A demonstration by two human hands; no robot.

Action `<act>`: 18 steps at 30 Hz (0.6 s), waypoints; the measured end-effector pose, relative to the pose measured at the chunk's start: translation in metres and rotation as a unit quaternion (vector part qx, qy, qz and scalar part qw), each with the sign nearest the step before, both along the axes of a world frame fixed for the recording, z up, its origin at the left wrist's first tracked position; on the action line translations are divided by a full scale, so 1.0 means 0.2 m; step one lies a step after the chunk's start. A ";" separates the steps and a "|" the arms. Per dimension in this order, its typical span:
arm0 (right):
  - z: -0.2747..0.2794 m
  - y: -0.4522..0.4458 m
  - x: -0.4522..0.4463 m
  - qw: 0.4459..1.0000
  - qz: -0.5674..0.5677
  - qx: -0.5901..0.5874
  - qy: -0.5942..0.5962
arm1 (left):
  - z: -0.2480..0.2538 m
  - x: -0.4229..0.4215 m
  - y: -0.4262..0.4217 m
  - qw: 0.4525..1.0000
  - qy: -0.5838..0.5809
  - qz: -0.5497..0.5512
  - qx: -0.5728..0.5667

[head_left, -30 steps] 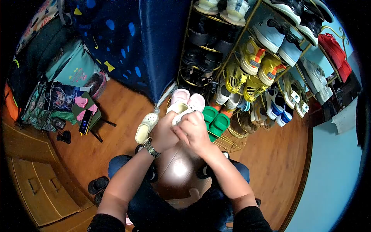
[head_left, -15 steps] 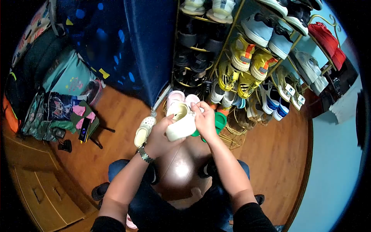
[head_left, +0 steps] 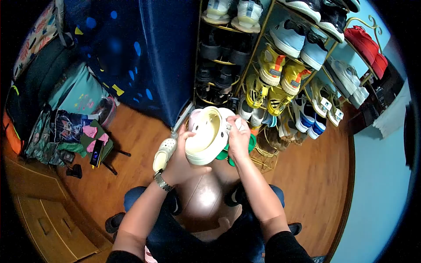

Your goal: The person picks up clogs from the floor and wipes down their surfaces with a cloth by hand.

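A cream clog (head_left: 204,156) is held up in front of me, its hollow inside facing up. My left hand (head_left: 180,158) is closed around its left side, the thumb near the rim. My right hand (head_left: 239,141) is closed at its right side, fingers by the holes and strap; a small white bit shows at the fingertips, and I cannot tell what it is. The matching cream clog (head_left: 165,154) lies on the floor left of my left hand. Behind the held clog, a pink clog (head_left: 195,115) is partly hidden. Green footwear (head_left: 252,142) sits beyond my right hand.
A gold-framed shoe rack (head_left: 258,44) with several pairs, yellow sneakers (head_left: 271,65) among them, stands ahead. A blue curtain (head_left: 162,57) hangs at its left. A small folding stool (head_left: 103,151) with a phone on it stands left, near a backpack (head_left: 48,70). A wooden drawer cabinet (head_left: 52,223) is lower left.
The held clog has turned and lifted, so more of its inside and its holes show. Both hands have shifted with it, still gripping it.
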State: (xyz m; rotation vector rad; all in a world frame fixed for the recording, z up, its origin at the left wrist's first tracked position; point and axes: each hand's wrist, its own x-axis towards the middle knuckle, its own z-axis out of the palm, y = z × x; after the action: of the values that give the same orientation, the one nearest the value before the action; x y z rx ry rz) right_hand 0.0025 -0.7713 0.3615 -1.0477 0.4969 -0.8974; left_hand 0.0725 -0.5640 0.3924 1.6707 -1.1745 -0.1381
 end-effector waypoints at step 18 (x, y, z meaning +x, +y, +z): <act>0.10 0.00 -0.04 0.836 -0.157 -0.497 0.174 | -0.03 -0.01 -0.05 0.902 0.398 -0.011 -0.163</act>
State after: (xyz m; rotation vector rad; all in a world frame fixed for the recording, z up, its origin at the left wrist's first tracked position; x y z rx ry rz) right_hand -0.0053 -0.7718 0.3814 -2.1566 0.5098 -1.3089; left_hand 0.0698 -0.5742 0.3862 1.1149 -0.5444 -0.5520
